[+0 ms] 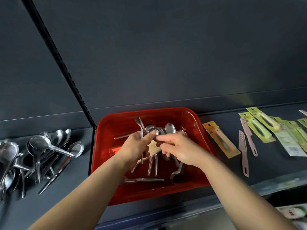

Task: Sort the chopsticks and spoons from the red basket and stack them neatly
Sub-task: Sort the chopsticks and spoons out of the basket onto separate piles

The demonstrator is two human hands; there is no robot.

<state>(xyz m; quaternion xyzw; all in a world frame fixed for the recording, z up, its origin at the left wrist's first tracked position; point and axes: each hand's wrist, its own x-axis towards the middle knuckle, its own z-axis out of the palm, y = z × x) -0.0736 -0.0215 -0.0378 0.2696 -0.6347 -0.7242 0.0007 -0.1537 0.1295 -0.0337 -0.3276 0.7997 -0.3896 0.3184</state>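
Note:
The red basket [116, 123] stands on the dark shelf in the middle of the head view, with several metal spoons [177, 175] and pale chopsticks [153, 149] loose inside. Both hands are over it. My left hand [135, 146] grips a bunch of metal spoons [150, 128], their bowls fanned up past my thumb and their handles sticking out below my palm. My right hand [176, 146] pinches one spoon of that bunch at its neck, fingertips meeting my left thumb. A heap of sorted spoons [41, 146] lies on the shelf to the left.
Right of the basket lie a yellow carded peeler [221, 140], two pink knives [243, 146] and several green packaged utensils [265, 125]. A black slotted upright [73, 90] runs up the grey back panel. The shelf's front edge is close below.

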